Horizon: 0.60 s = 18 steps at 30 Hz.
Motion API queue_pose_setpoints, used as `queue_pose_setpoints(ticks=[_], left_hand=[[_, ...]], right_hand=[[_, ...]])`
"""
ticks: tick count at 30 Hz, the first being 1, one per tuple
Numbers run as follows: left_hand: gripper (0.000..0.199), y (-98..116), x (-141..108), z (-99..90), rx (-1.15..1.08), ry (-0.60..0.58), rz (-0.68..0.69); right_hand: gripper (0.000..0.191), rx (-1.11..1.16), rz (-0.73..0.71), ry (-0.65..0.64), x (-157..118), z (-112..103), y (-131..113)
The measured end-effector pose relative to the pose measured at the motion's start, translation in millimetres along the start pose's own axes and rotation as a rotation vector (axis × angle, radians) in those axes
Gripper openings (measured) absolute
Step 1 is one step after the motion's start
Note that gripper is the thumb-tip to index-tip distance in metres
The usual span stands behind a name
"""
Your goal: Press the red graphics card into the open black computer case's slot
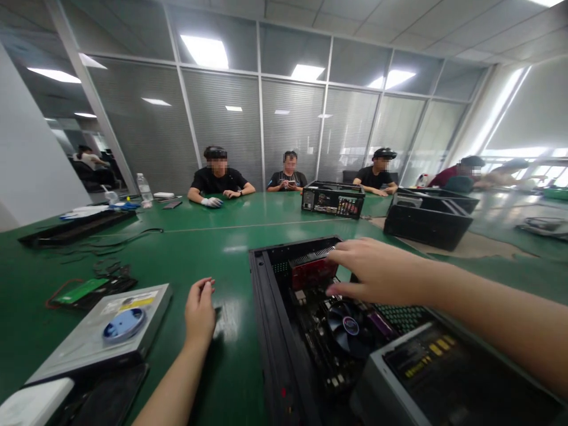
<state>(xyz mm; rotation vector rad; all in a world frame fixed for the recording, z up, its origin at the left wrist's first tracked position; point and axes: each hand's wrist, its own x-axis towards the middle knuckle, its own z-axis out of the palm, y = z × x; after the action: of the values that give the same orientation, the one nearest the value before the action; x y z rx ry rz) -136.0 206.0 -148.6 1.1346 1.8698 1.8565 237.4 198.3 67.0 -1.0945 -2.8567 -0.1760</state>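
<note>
My right hand (373, 269) reaches over an open black computer case (270, 307), thumb and fingers apart. Its fingertips are at the top edge of a red expansion card (313, 273); whether they touch it I cannot tell. Below the hand sits a dark CPU cooler fan (349, 325) on the motherboard, with a purple memory module (380, 326) beside it. A grey power supply (377, 373) fills the near end of the case. My left hand (200, 310) rests on the green table left of the case, its fingers curled together with nothing visible in them.
Left on the green table (226, 378) lie a silver optical drive (100, 319) with a blue tape roll (124, 324) on it, a green circuit board (84, 291) and a black panel (80, 228). Two more cases (332, 201) stand farther back. Several people sit across the table.
</note>
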Motion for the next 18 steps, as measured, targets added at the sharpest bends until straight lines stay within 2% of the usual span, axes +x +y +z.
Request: queue_pose_setpoints(ticks=[3, 6, 9, 12, 18], left_hand=[[0.040, -1, 2, -2.2, -0.004, -0.002, -0.034], [0.042, -3, 4, -3.0, 0.015, -0.016, -0.063], [0.043, -3, 4, -1.1, 0.039, -0.044, -0.076], [0.042, -2, 3, 1.0, 0.052, -0.067, -0.077], [0.039, -3, 2, 2.9, 0.066, -0.070, -0.065]], right_hand=[[0.039, -0.187, -0.047, -0.099, 54, 27, 14], [0.043, -0.322, -0.064, -0.108, 83, 59, 24], [0.046, -0.364, -0.054, -0.023, 86, 77, 28], [0.041, -0.366, -0.015, 0.021, 82, 80, 29], [0.033, -0.249, 0.058, -0.073, 83, 73, 33]])
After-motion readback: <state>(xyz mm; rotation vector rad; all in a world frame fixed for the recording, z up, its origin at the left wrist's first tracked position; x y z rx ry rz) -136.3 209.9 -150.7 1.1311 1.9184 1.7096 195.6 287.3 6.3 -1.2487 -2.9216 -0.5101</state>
